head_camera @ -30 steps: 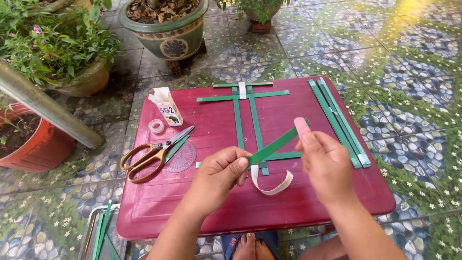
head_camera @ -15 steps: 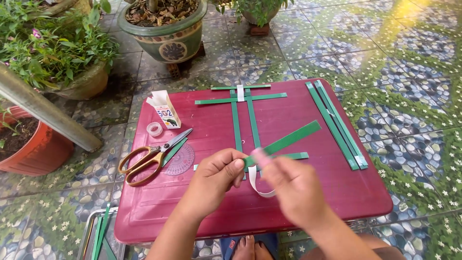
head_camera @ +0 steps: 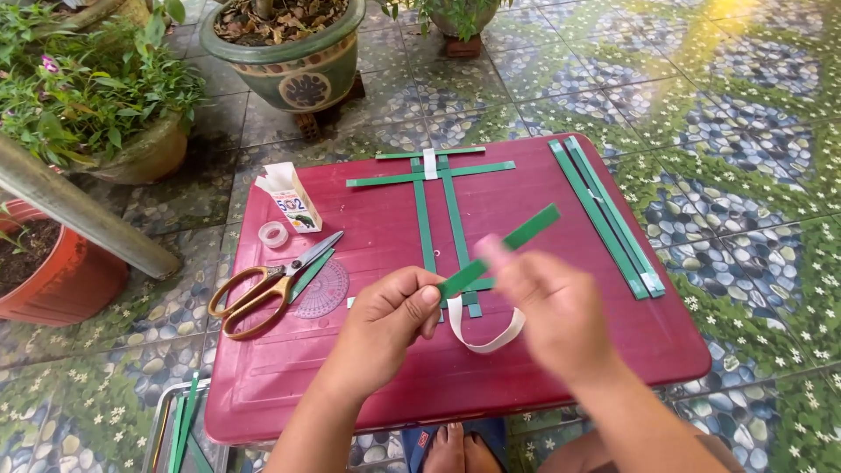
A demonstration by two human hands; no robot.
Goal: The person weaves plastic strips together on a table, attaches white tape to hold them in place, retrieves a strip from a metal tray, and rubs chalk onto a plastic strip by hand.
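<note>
Your hands work a green strip above the red bench.

Your left hand (head_camera: 385, 317) has its fingers (head_camera: 425, 298) pinched shut on the lower end of the green strip (head_camera: 504, 250), which slants up past your right hand (head_camera: 552, 315). That hand is blurred; I cannot tell its grip. A white tape loop (head_camera: 486, 333) hangs just under the fingers, over the bench (head_camera: 368, 385). Scissors (head_camera: 267, 285) lie left of them.

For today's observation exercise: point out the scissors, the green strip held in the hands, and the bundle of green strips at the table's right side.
scissors (head_camera: 272, 285), head view, on the pivot near the blades.
green strip (head_camera: 526, 232), head view, on its free upper end.
bundle of green strips (head_camera: 604, 215), head view, on its middle.
</note>
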